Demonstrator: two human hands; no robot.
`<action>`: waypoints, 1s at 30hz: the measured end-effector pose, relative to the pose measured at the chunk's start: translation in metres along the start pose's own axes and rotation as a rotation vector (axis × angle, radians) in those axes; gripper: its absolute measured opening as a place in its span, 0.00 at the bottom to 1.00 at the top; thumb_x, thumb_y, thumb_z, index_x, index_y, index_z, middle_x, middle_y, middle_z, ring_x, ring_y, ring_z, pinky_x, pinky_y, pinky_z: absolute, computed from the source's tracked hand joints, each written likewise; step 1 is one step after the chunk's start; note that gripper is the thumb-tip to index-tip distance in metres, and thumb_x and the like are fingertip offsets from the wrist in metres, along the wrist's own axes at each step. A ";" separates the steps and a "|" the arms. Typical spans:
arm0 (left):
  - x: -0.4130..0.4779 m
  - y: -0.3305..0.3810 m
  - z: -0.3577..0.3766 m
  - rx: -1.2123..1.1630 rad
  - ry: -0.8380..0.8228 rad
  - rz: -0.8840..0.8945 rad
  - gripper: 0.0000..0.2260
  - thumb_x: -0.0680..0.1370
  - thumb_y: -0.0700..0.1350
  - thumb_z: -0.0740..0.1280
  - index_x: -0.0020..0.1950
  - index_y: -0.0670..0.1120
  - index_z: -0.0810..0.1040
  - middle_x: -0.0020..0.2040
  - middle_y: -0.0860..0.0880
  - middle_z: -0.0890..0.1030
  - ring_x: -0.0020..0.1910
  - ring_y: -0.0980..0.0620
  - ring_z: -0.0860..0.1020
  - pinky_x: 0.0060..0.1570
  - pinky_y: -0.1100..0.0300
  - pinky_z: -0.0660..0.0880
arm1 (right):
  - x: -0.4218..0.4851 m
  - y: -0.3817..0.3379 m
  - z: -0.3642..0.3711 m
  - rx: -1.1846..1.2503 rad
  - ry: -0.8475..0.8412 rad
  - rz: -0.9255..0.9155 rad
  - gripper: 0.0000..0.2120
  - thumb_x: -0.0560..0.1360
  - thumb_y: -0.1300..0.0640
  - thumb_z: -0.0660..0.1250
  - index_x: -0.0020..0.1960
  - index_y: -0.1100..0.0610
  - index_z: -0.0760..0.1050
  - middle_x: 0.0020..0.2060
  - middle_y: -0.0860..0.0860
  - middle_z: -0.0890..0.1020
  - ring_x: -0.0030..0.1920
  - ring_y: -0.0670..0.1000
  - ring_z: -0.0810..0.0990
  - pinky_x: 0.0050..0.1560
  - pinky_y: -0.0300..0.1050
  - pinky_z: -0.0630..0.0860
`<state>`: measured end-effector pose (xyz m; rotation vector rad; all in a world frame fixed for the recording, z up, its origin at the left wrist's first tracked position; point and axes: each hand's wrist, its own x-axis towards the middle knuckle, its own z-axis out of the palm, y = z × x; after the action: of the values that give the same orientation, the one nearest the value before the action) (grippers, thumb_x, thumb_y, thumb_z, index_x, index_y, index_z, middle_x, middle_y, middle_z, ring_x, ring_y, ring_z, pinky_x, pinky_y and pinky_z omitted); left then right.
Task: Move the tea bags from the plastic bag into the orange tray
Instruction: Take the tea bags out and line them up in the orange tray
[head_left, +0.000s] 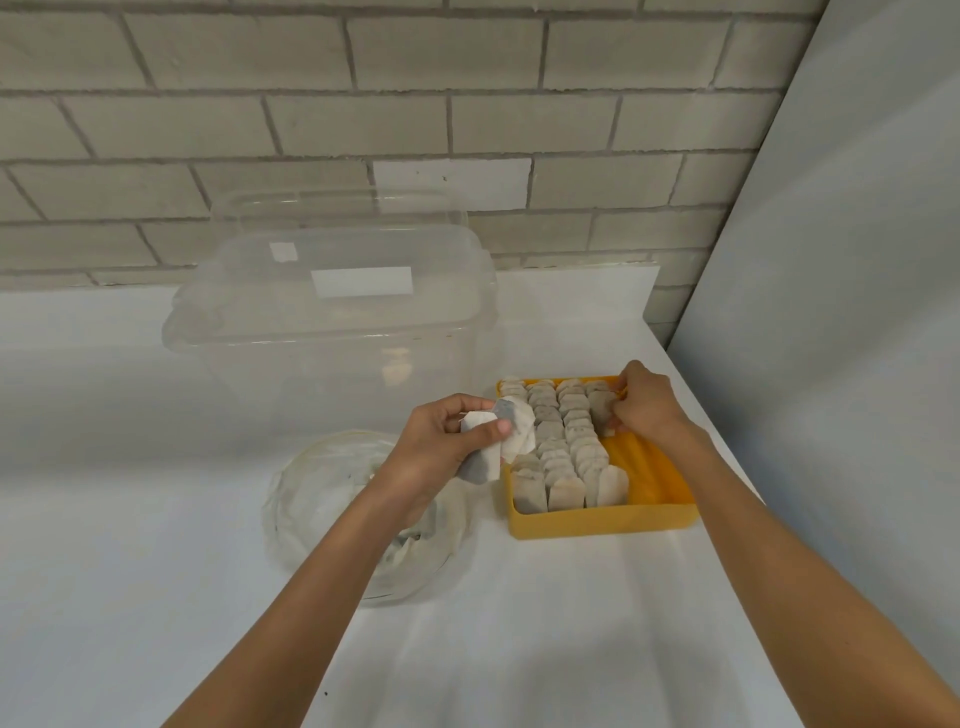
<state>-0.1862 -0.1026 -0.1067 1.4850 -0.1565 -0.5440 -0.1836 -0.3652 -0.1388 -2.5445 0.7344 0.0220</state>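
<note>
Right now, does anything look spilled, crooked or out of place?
Nothing stands out. The tea bags stand in tidy rows in the tray, none spilled on the table. The right row is only part filled, where the right hand pinches one. The left hand holds spare bags.

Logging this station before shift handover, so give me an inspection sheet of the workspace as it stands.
Surface: white table.
Job's things: orange tray, three full rows of tea bags, right row part filled; plastic bag seems to hold more.
Clutter: clear lidded container behind.
Hands: left hand grips loose tea bags; right hand pinches the right-row bag.
Cables: nothing seen.
Surroundings: brick wall, grey panel on the right.
</note>
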 end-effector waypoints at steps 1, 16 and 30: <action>0.000 0.000 0.001 -0.013 -0.005 -0.005 0.13 0.72 0.40 0.74 0.55 0.42 0.80 0.43 0.44 0.84 0.40 0.48 0.81 0.46 0.54 0.78 | -0.004 -0.001 -0.003 -0.015 0.014 -0.012 0.15 0.75 0.65 0.65 0.61 0.62 0.68 0.53 0.61 0.77 0.50 0.58 0.79 0.48 0.49 0.78; 0.003 -0.002 0.018 -0.106 -0.024 0.035 0.10 0.79 0.41 0.65 0.58 0.39 0.79 0.50 0.42 0.84 0.45 0.49 0.83 0.44 0.63 0.79 | -0.106 -0.066 -0.014 0.897 -0.355 -0.143 0.16 0.74 0.61 0.71 0.60 0.65 0.75 0.46 0.60 0.84 0.39 0.51 0.84 0.33 0.38 0.78; 0.010 0.017 0.033 0.143 0.016 0.133 0.08 0.73 0.39 0.73 0.51 0.40 0.79 0.41 0.45 0.80 0.42 0.49 0.80 0.49 0.49 0.80 | -0.104 -0.046 -0.019 1.058 -0.064 -0.106 0.07 0.75 0.58 0.69 0.47 0.62 0.81 0.35 0.54 0.83 0.32 0.50 0.81 0.31 0.38 0.77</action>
<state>-0.1878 -0.1369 -0.0891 1.6051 -0.2844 -0.4202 -0.2518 -0.2888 -0.0861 -1.5500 0.4052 -0.2520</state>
